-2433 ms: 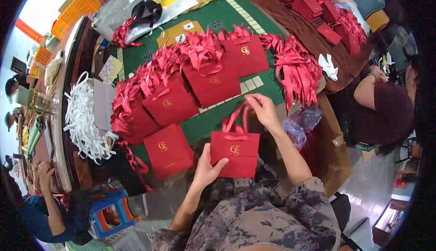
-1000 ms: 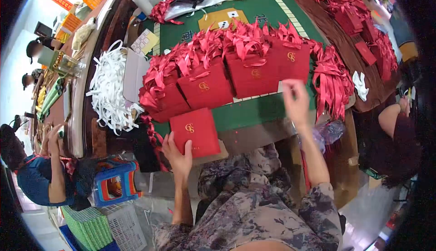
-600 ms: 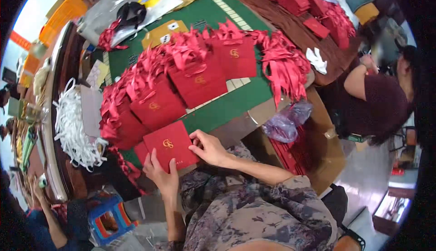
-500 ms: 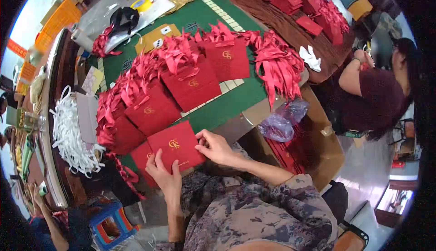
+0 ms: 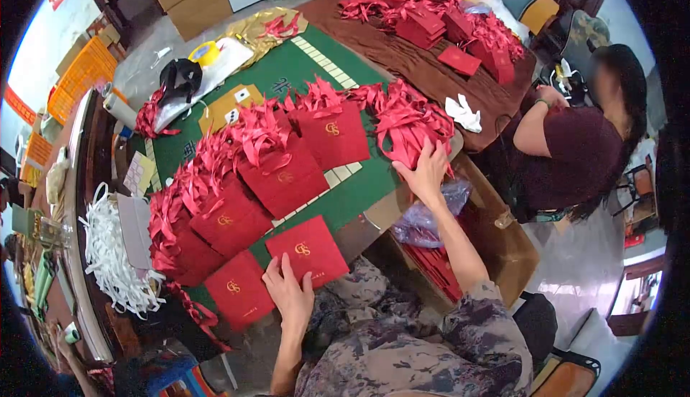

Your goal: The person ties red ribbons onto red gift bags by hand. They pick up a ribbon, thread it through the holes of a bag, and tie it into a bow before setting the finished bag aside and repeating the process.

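Note:
My left hand (image 5: 290, 289) lies on the lower left edge of a flat red paper bag (image 5: 310, 247) with a gold emblem, its fingers apart. A second flat red bag (image 5: 239, 293) lies just left of it, at the table's front edge. My right hand (image 5: 425, 176) reaches onto a pile of red ribbons (image 5: 408, 120) at the table's right corner, thumb and fingers spread over them. Behind my left hand several red bags (image 5: 284, 178) with ribbon handles stand in overlapping rows on the green table top (image 5: 338, 217).
An open cardboard box (image 5: 514, 257) holding red bags and purple plastic stands below the right corner. White strips (image 5: 118, 260) heap at the left. Another person (image 5: 586, 135) sits at the right, near a brown-covered table (image 5: 374, 34) with more red bags. Further hands work at the back.
My right hand has left the flat bag's edge and moved forward and right to the ribbon pile. The top flat bag has shifted right, uncovering more of the other one.

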{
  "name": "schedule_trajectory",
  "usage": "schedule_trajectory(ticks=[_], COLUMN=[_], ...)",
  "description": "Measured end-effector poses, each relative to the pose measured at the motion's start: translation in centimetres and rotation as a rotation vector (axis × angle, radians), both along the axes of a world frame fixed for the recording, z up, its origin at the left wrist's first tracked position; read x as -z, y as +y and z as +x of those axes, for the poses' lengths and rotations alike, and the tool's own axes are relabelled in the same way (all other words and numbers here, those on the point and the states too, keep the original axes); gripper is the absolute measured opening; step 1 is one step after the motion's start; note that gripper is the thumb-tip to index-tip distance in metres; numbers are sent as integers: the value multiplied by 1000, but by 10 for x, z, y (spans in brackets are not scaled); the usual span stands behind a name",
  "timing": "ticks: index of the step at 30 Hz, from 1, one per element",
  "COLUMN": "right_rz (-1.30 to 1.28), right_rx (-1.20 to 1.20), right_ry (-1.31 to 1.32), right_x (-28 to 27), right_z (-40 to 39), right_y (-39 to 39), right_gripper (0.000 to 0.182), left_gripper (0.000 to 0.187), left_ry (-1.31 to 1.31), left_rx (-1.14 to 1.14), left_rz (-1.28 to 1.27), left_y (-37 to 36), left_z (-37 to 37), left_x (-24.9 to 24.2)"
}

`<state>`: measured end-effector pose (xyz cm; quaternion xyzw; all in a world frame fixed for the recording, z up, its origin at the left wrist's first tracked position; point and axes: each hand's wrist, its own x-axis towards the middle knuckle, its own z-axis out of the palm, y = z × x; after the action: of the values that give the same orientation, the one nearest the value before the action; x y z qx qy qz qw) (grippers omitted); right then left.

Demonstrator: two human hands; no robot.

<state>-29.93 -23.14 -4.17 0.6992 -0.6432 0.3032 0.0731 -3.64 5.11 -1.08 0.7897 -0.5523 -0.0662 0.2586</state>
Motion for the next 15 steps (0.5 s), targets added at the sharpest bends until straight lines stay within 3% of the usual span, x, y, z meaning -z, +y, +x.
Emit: schedule_trajectory(ticks=[2,3,6,7,12,15], right_rz=[86,43,166,99,191,152], right_rx=[-20,-39,-51,-112,-335,-393], right_ry=[-36,-45,-49,-47,-211,-343], right_x=[12,9,3,0,-5,-11], right_z=[-5,-2,12,20,51,46], right_y=[-9,-9,-3,2,27,36], right_gripper=[84,67,51,45,60,50], left_gripper=[68,68,68,69,67,65], left_ry=[8,21,56,78,101,113], left_rx=[20,9,2,8,16,9], left_rz=[-7,4,24,30,58,65], left_y=[0,1,1,1,0,3], left_z=[1,1,1,1,-5,-4], left_x=[2,1,3,4,0,0])
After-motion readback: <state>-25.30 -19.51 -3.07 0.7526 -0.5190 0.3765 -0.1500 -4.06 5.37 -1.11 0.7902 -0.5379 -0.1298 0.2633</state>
